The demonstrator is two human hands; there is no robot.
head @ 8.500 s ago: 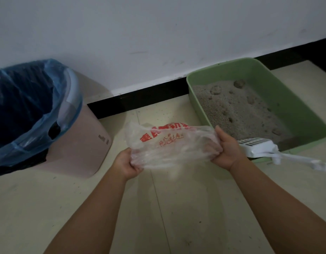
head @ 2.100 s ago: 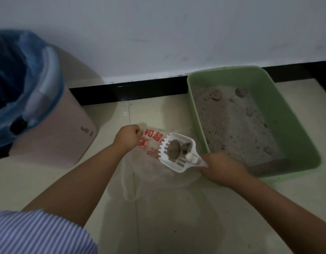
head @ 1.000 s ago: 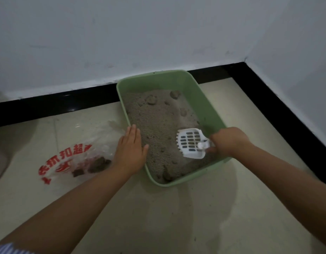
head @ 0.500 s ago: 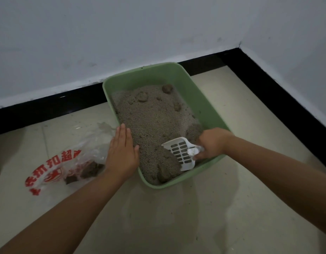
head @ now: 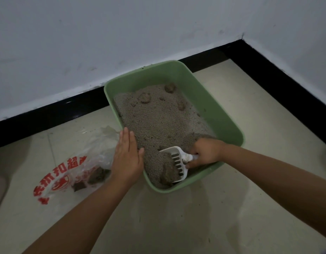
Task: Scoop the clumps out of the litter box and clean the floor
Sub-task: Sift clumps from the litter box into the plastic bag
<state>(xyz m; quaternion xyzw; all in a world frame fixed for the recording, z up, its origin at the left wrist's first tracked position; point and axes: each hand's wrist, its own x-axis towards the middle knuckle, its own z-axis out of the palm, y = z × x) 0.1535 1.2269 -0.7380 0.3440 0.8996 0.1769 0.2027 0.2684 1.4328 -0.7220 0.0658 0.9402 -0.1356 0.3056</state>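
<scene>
Scoop (head: pixel 174 165), clamped at its handle by right hand (head: pixel 206 153) fingers, had dropped from hovering over the litter to digging under a clump (head: pixel 167 176) at the near end of the green litter box (head: pixel 226 121), so another lift-out looked underway. Left hand (head: pixel 126 156) lay flat w/ fingers together & extended, bracing the box's left rim. Plastic bag (head: pixel 76 169) w/ earlier clumps sat just left on the floor (head: pixel 195 217); more clumps (head: pixel 169 88) waited at the far end, nothing blocking.

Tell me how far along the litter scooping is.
Done: clumps lie in the plastic bag. In hand: right hand digs the scoop into litter; left hand steadies the litter box. Left: far-end clumps, floor cleaning.
</scene>
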